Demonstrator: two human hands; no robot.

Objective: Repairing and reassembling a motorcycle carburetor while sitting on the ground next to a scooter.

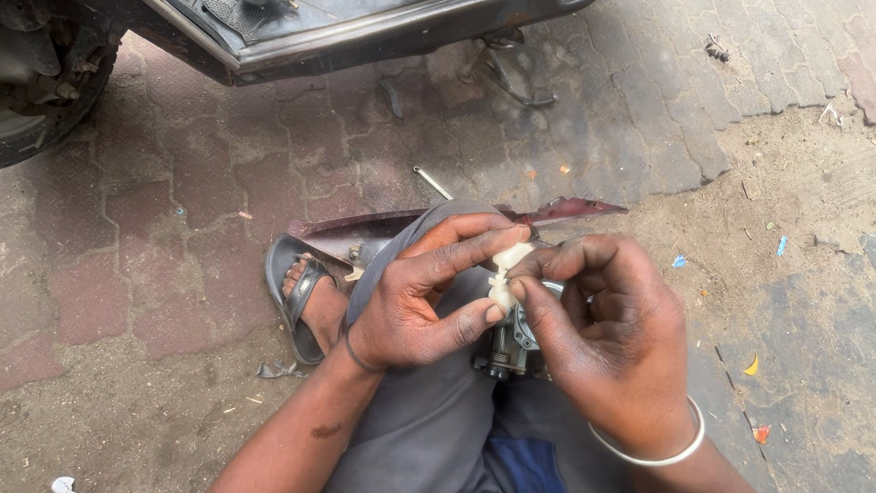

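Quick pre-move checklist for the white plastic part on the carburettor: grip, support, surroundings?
1. Both hands on the white plastic part: ok; left hand and right hand pinch it between fingertips.
2. Carburettor supported: ok; it rests on the lap, on the grey trousers.
3. White part seated or free of the carburettor: cannot tell; the fingers hide the joint.
4. Tool within reach: ok; a metal rod lies on the paving ahead.
5. Maroon body panel out of the way: ok; it lies beyond the knee.
6. Loose small parts on the ground: cannot tell; only litter shows.
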